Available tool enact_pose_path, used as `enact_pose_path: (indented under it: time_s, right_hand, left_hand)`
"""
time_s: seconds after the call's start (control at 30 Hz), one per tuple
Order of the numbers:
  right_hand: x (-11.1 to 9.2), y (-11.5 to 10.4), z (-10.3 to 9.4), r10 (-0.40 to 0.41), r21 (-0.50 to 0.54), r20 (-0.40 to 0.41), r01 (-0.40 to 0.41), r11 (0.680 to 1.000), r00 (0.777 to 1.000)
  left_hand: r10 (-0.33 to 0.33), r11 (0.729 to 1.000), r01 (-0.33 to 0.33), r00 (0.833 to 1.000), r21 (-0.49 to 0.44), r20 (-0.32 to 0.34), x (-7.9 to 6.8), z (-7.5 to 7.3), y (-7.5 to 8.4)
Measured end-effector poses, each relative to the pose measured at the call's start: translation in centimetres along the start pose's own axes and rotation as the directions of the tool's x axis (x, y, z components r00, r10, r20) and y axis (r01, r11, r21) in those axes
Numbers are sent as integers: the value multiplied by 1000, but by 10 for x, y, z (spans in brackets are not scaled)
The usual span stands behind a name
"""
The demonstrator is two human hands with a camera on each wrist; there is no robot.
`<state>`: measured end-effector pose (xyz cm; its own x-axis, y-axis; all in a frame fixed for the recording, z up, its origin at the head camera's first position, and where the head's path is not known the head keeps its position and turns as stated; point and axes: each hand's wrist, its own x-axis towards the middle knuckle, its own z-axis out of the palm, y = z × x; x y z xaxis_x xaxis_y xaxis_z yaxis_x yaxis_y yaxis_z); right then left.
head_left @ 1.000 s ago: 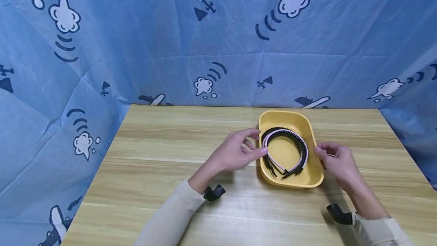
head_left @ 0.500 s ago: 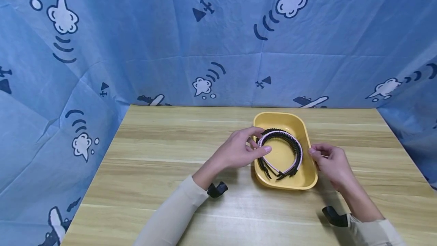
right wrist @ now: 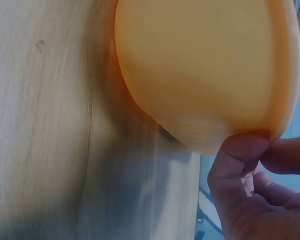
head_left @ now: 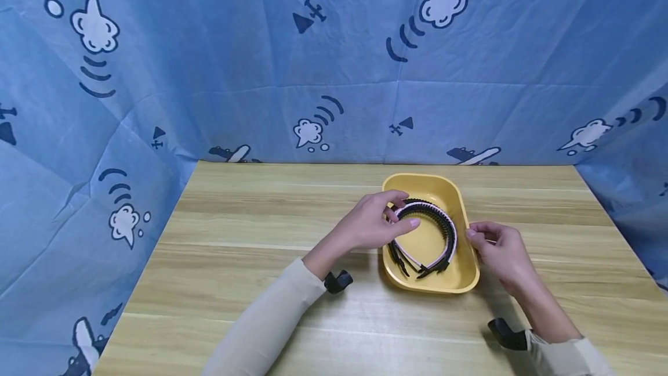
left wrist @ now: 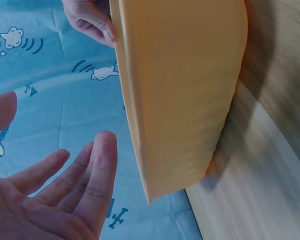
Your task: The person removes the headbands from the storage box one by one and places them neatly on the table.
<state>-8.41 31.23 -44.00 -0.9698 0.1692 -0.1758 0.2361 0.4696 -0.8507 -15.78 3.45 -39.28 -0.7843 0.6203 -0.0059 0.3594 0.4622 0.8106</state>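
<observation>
1. Yellow plastic tray (head_left: 461,274): on the table, right of ctr in head view, long side running away from the person. It's slid a bit to the left & slightly nearer vs. 1 s ago.
2. Inside, towards tray's left side: black headbands (head_left: 442,222) w/ toothed arches, plus a pale pink headband (head_left: 407,256), all nested as one ring. Exact no. of bands can't be told. They've ridden along w/ the tray, same arrangement.
3. Meaning (my read): tray is being repositioned; contents prob. not yet handled. Shift puts the bands more btwn the hands, closer to the left.
4. R hand (head_left: 501,251): thumb + index pinch the tray's right rim; it moved over together w/ the tray. Bands lie to its left, well inside the rim.
5. L hand (head_left: 371,222): thumb & fingers spread wide, holding nothing. Has come a little further over the left rim; fingertips now overlap the ring's left edge in head view. Contact w/ bands can't be confirmed; L wrist view shows fingers apart from the outer wall.
6. Beyond: wood-look table (head_left: 282,219), then blue printed cloth (head_left: 261,74) behind.
</observation>
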Motion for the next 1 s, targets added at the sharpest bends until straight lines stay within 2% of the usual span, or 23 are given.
enact_pose_path:
  time_s: [0.33, 0.63, 1.0]
  right_hand:
    - [-3, -2, 4, 14, 13, 13, -14, 1000, 1000]
    - [-6, -4, 8, 23, 33, 19, -24, 999, 1000]
    - [-8, -8, 11, 13, 25, 2, -13, 1000, 1000]
  left_hand:
    - [25, 995, -27, 1000, 95, 15, 18, 5, 0]
    - [19, 989, -24, 999, 149, 36, 32, 12, -3]
    - [27, 963, -43, 998, 267, 65, 51, 18, -9]
